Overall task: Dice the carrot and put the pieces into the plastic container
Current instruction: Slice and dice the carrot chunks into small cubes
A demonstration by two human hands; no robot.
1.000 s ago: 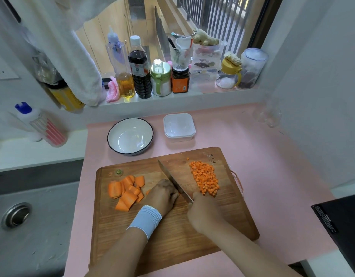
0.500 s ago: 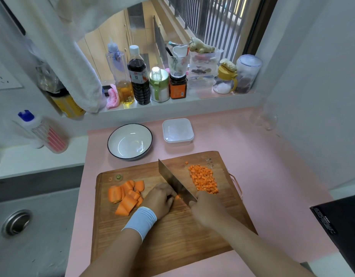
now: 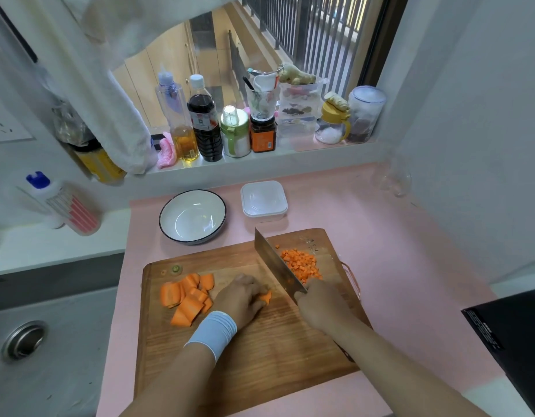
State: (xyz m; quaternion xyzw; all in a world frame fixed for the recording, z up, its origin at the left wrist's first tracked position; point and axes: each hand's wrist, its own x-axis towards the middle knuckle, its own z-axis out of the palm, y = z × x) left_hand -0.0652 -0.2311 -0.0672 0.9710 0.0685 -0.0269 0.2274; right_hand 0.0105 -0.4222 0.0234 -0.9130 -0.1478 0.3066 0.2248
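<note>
On the wooden cutting board (image 3: 260, 350) lie thick carrot slabs (image 3: 188, 294) at the left and a heap of diced carrot (image 3: 302, 264) at the right. My left hand (image 3: 240, 299) holds down a small carrot piece (image 3: 266, 297) on the board. My right hand (image 3: 317, 303) grips the handle of a cleaver (image 3: 275, 260), whose blade is raised and tilted between the piece and the dice. The empty plastic container (image 3: 264, 200) stands on the pink counter behind the board.
A white bowl with a dark rim (image 3: 192, 216) sits left of the container. Bottles and jars (image 3: 218, 127) line the window sill. A sink (image 3: 34, 341) is at the left, a black box (image 3: 513, 341) at the right edge.
The cleaver has been lifted off the board and its blade now stands higher and farther back. My left hand has shifted slightly on the carrot piece.
</note>
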